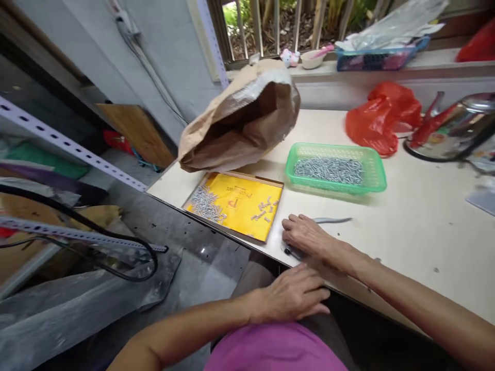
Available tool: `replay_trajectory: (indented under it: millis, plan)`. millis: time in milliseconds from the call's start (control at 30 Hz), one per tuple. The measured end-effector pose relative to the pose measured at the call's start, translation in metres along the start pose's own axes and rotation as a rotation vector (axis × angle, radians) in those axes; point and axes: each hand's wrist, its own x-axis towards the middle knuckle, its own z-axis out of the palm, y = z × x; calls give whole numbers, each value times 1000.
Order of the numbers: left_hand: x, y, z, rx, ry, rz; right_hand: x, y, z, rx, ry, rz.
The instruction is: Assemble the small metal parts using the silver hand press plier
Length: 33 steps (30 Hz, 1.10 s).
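Note:
My right hand (305, 236) lies on the pale table (417, 226) near its front edge, fingers curled over a small dark object I cannot make out. A thin grey strip (332, 220) lies just beyond its knuckles. My left hand (296, 294) rests flat with fingers stretched out, below the table edge on my lap. To the left of my right hand sits a shallow yellow-lined tray (242, 203) with a heap of small silver screws (204, 203) and a few scattered ones. A green plastic basket (336, 167) behind holds several more screws.
A big brown paper sack (243, 118) lies open on its side behind the tray. Red plastic bags (381, 116) and a shiny metal pot (456, 129) stand at the back right. Metal shelving (69, 149) and a black cable (116, 247) fill the left side.

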Motion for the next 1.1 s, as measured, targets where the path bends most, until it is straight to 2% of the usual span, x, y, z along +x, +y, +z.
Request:
replay_trajectory:
  millis: [67, 100, 167, 267, 333, 400, 433, 500, 567, 600, 667, 800, 900, 933, 1000, 1100]
  plan:
    - [-20, -5, -17, 52, 59, -59, 1, 1, 13, 13, 67, -19]
    - [-29, -12, -29, 104, 85, -134, 1, 1, 17, 38, 95, -15]
    - [-45, -34, -60, 258, 131, -368, -2, 3, 15, 135, 172, 9]
    - [-63, -86, -113, 519, 165, -807, -11, 22, -16, 302, 433, 113]
    - [-74, -124, -143, 606, 103, -993, -19, 49, -44, 284, 656, 254]
    - [-85, -155, -162, 617, -4, -1070, -27, 84, -64, 163, 805, 434]
    - [-90, -168, -168, 610, -61, -1078, -31, 102, -69, 128, 815, 500]
    - [-98, -186, -173, 593, -158, -1051, -37, 133, -67, 72, 715, 521]
    - [-104, -195, -172, 593, -220, -1001, -41, 146, -54, 25, 609, 505]
    - [-105, -198, -171, 600, -241, -972, -43, 146, -46, 11, 578, 497]
    - [-104, -199, -170, 619, -297, -903, -48, 129, -30, 35, 543, 485]
    - [-97, -200, -173, 615, -415, -763, -67, 66, -6, 189, 479, 447]
    - [-97, -206, -179, 585, -426, -743, -85, 22, 6, 278, 355, 459]
    - [-97, -208, -181, 573, -396, -741, -90, 12, 10, 298, 309, 476]
    - [-93, -209, -182, 545, -266, -755, -99, -3, 18, 306, 230, 515]
    - [-70, -188, -173, 396, 0, -838, -107, -13, 27, 248, 159, 582]
